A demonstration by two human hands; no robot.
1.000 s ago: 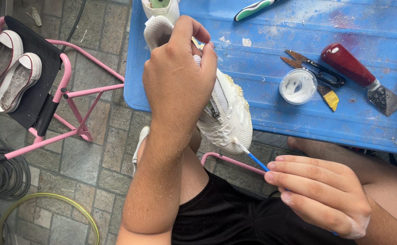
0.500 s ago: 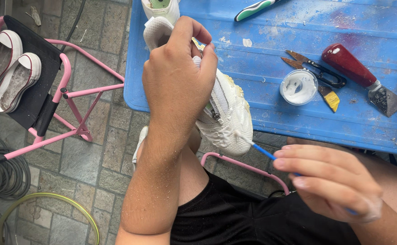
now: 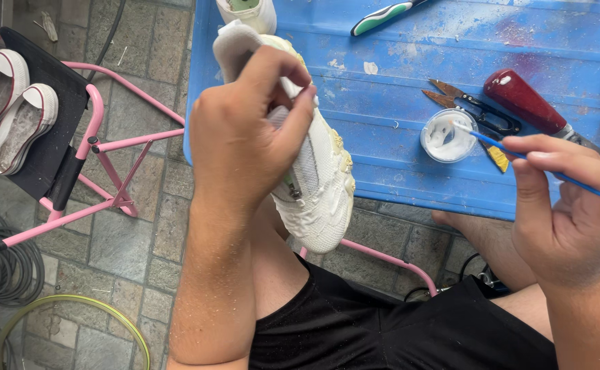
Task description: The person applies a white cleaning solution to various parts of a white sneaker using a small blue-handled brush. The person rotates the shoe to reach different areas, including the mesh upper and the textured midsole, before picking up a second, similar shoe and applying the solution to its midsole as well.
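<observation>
My left hand point(image 3: 242, 133) grips a white knit sneaker point(image 3: 320, 185) from above, toe pointing down toward my lap, over the near edge of the blue table point(image 3: 396, 175). My right hand point(image 3: 570, 212) pinches a thin blue-handled brush point(image 3: 519, 156) at the right. The brush tip sits in a small round pot of white paste point(image 3: 448, 136) on the table.
Small scissors point(image 3: 475, 106), a red-handled scraper point(image 3: 529, 103) and a green-white toothbrush point(image 3: 382, 15) lie on the table. A pink folding stool point(image 3: 74, 130) at left carries a pair of white shoes point(image 3: 9, 103). Coiled hoses point(image 3: 12, 267) lie on the stone floor.
My right hand lifted the brush off the sneaker's toe and swung it up right into the paste pot. My left hand tilted the sneaker slightly left.
</observation>
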